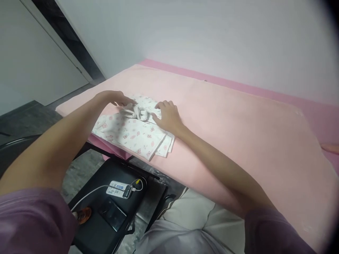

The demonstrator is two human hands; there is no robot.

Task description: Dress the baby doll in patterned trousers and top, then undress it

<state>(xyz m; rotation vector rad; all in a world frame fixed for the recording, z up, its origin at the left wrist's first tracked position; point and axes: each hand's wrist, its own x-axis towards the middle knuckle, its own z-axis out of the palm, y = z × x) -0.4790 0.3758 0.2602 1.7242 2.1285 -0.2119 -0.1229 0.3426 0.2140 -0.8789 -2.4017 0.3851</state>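
Observation:
A folded white garment (132, 135) with a small pink and red print lies near the left front edge of the pink-covered table. A white fabric tie (140, 113) is gathered in a loose knot or bundle on top of it. From the far left, my left hand (120, 98) reaches over the garment, fingers stretched out and touching cloth beside the tie; its fingertips are partly hidden. My right hand (169, 115) rests on the garment's right side, palm down, thumb and fingers apart. The tie lies between both hands.
Below the table's left front edge stands a black chair (92, 187) bearing a white power bank (118, 189) with a cable, a dark phone (113, 213) and an orange-brown object (84, 215). A white wall (212, 38) runs behind the table. Another person's hand (330, 147) shows at the far right.

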